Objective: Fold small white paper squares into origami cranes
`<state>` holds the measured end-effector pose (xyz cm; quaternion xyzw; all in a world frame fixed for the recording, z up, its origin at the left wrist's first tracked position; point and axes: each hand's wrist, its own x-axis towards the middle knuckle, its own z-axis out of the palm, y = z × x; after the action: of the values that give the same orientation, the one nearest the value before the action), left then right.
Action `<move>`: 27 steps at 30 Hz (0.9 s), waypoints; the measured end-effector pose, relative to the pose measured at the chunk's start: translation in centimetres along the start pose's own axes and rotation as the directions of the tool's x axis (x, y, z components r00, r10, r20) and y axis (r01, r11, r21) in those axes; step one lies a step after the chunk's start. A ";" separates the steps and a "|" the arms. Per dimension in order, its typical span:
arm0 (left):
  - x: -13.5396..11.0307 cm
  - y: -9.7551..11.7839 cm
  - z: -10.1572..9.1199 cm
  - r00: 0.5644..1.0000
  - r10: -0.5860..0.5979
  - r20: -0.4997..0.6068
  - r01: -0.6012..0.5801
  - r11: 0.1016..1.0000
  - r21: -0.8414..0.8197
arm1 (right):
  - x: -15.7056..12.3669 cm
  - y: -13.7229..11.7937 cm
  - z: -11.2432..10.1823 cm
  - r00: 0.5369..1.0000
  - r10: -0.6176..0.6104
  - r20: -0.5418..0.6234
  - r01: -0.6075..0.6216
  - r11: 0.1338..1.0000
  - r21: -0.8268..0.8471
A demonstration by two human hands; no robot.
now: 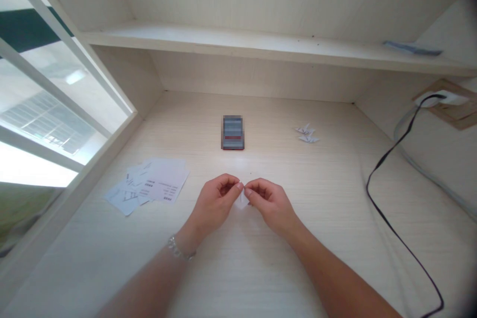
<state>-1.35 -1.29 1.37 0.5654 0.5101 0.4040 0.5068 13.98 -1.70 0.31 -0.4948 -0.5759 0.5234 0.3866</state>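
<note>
My left hand point(215, 202) and right hand point(271, 204) meet over the desk point(335, 218), fingertips of both pinching a small white paper piece point(241, 200). Loose slips point(149, 188) lie to the left.

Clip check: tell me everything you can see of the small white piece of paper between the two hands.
The small white piece of paper looks thin and folded, with a pointed lower end. Fingers hide most of it. The left hand and the right hand each pinch its top between thumb and forefinger. It sits low over the pale wood-grain desk; whether it touches the desk cannot be told.
</note>
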 end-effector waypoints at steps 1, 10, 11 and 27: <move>0.0 -0.1 0.1 1.000 0.005 0.004 -0.005 1.000 0.015 | 0.0 0.0 0.0 1.000 0.006 -0.003 -0.006 1.000 -0.008; -0.2 0.0 0.9 1.000 0.006 0.016 -0.007 0.998 0.054 | 0.4 0.1 0.2 0.999 0.047 -0.017 -0.047 0.999 -0.012; -0.2 0.0 1.0 1.000 -0.003 0.009 0.002 0.999 0.042 | 0.4 0.2 0.4 0.998 0.053 -0.039 -0.052 0.998 0.022; 0.4 -0.1 0.5 1.000 -0.011 -0.023 0.011 1.000 0.011 | 0.4 -0.1 0.7 0.995 0.078 -0.062 -0.073 0.993 0.089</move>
<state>-0.83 -1.03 1.14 0.5608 0.5214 0.4048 0.4998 13.19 -1.45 0.24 -0.5159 -0.5208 0.5457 0.4061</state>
